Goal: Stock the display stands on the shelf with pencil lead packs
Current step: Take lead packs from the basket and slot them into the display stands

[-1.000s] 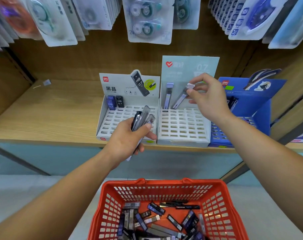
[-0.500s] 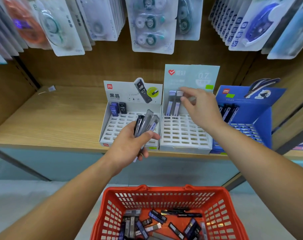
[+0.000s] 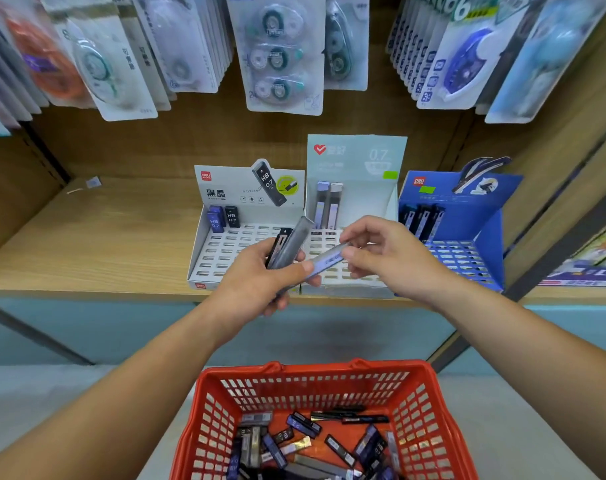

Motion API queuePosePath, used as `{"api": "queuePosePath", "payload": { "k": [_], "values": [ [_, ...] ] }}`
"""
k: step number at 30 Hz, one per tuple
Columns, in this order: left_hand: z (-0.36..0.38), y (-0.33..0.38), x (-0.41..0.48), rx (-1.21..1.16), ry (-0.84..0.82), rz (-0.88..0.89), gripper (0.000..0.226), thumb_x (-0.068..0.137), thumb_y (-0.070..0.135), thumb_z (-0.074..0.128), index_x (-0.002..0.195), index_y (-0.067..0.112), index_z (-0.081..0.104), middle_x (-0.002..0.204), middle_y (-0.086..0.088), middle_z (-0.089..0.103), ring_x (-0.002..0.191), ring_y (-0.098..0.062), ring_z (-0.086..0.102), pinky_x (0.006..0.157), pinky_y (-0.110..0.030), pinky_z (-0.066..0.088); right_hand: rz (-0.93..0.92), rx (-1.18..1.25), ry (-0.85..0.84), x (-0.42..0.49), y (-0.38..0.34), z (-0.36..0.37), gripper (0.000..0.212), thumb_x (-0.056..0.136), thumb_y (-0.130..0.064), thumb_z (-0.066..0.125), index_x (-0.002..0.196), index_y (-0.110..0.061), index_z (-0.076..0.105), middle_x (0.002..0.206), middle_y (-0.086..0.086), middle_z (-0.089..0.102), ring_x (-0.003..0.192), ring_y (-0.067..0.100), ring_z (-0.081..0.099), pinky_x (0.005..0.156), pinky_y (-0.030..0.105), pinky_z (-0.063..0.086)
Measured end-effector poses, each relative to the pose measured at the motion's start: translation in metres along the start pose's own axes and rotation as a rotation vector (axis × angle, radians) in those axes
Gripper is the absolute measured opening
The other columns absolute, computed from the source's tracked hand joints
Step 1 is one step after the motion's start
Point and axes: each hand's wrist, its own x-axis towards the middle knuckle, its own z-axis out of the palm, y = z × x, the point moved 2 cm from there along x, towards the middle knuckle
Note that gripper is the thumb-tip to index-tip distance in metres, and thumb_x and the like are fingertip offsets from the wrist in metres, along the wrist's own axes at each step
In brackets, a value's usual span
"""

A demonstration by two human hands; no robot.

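Three display stands sit side by side on the wooden shelf: a white stand with three short packs at its back left, a pale middle stand holding two tall packs, and a blue stand with three dark packs. My left hand grips a small bunch of lead packs in front of the stands. My right hand pinches the end of one translucent lead pack that sticks out of that bunch.
A red plastic basket below the shelf holds several loose lead packs. Carded correction tapes hang in rows above the stands. The shelf edge runs just behind my hands.
My right hand left the second tall pack standing in the middle stand, drew back toward me and now pinches a pack in my left hand's bunch. The view has tilted up slightly.
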Motion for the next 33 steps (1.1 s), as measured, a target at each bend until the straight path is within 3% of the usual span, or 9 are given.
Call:
{"api": "queuePosePath", "payload": {
  "k": [6,12,15,17,19,22,24,28,33],
  "values": [
    [-0.009,-0.007,0.008,-0.040,0.252,0.010,0.033,0.080,0.024,0.084,0.101,0.017,0.059,0.076,-0.012,0.060,0.045,-0.014,0.034,0.040,-0.023,0.032,0.060,-0.048,-0.043,-0.008,0.018,-0.006,0.010,0.095,-0.004,0.064,0.098,-0.013,0.064,0.077,0.006,0.064,0.068,0.018,0.064,0.078,0.048,0.057],
    [0.000,-0.009,0.014,-0.021,0.263,0.057,0.031,0.081,0.021,0.084,0.094,0.012,0.057,0.059,0.006,0.049,0.041,-0.008,0.038,0.041,-0.021,0.033,-0.023,-0.230,-0.192,-0.010,0.018,0.017,0.006,0.095,-0.031,0.068,0.093,-0.026,0.071,0.066,0.008,0.065,0.059,0.017,0.049,0.060,0.031,0.037],
    [0.001,-0.008,0.014,-0.019,0.239,0.067,0.030,0.086,0.024,0.080,0.091,0.010,0.054,0.059,-0.003,0.044,0.041,-0.009,0.035,0.040,-0.020,0.031,0.018,-0.148,-0.230,-0.010,0.016,0.027,0.005,0.095,-0.019,0.069,0.096,-0.016,0.066,0.077,0.015,0.072,0.066,0.021,0.057,0.065,0.035,0.049],
    [0.000,-0.006,0.013,-0.045,0.219,0.050,0.024,0.091,0.028,0.074,0.094,0.011,0.058,0.070,-0.016,0.061,0.044,-0.012,0.036,0.041,-0.021,0.031,0.031,-0.086,-0.226,-0.009,0.015,0.028,0.008,0.094,-0.009,0.068,0.098,-0.012,0.061,0.088,0.019,0.073,0.074,0.026,0.065,0.066,0.035,0.057],
    [-0.003,-0.008,0.012,-0.055,0.206,0.020,0.016,0.096,0.028,0.068,0.101,0.014,0.063,0.087,-0.012,0.073,0.048,-0.013,0.040,0.043,-0.023,0.034,0.037,-0.040,-0.176,-0.006,0.015,0.024,0.024,0.092,-0.002,0.068,0.110,-0.015,0.058,0.093,0.013,0.069,0.075,0.027,0.069,0.062,0.036,0.059],
    [-0.011,-0.015,0.011,-0.006,0.188,-0.006,0.012,0.100,0.018,0.060,0.111,0.015,0.063,0.093,-0.008,0.075,0.053,-0.010,0.049,0.048,-0.024,0.041,0.036,-0.025,-0.090,0.005,0.014,0.011,0.070,0.089,0.002,0.070,0.142,-0.036,0.042,0.090,0.002,0.063,0.071,0.027,0.069,0.063,0.037,0.060],
    [-0.015,-0.021,0.011,0.020,0.170,-0.022,0.014,0.103,0.015,0.056,0.115,0.014,0.062,0.097,-0.007,0.075,0.054,-0.009,0.051,0.048,-0.022,0.042,0.019,-0.057,-0.048,0.016,0.009,0.004,0.081,0.090,0.000,0.070,0.145,-0.047,0.036,0.092,0.002,0.060,0.069,0.025,0.070,0.064,0.036,0.061],
    [-0.019,-0.025,0.010,0.043,0.130,-0.030,0.015,0.104,0.011,0.051,0.115,0.015,0.062,0.098,-0.004,0.077,0.058,-0.011,0.056,0.049,-0.022,0.046,-0.018,-0.101,0.159,0.043,0.001,-0.005,0.055,0.093,-0.005,0.067,0.133,-0.036,0.046,0.104,0.005,0.061,0.079,0.023,0.073,0.065,0.034,0.062],
    [-0.023,-0.027,0.009,0.077,0.120,-0.038,0.014,0.105,0.013,0.049,0.111,0.017,0.060,0.098,0.001,0.078,0.061,-0.016,0.061,0.048,-0.021,0.045,-0.140,-0.123,0.429,0.070,0.002,-0.008,0.026,0.097,-0.013,0.063,0.110,-0.030,0.047,0.085,0.001,0.072,0.080,0.019,0.072,0.073,0.046,0.062]
  ]
}}
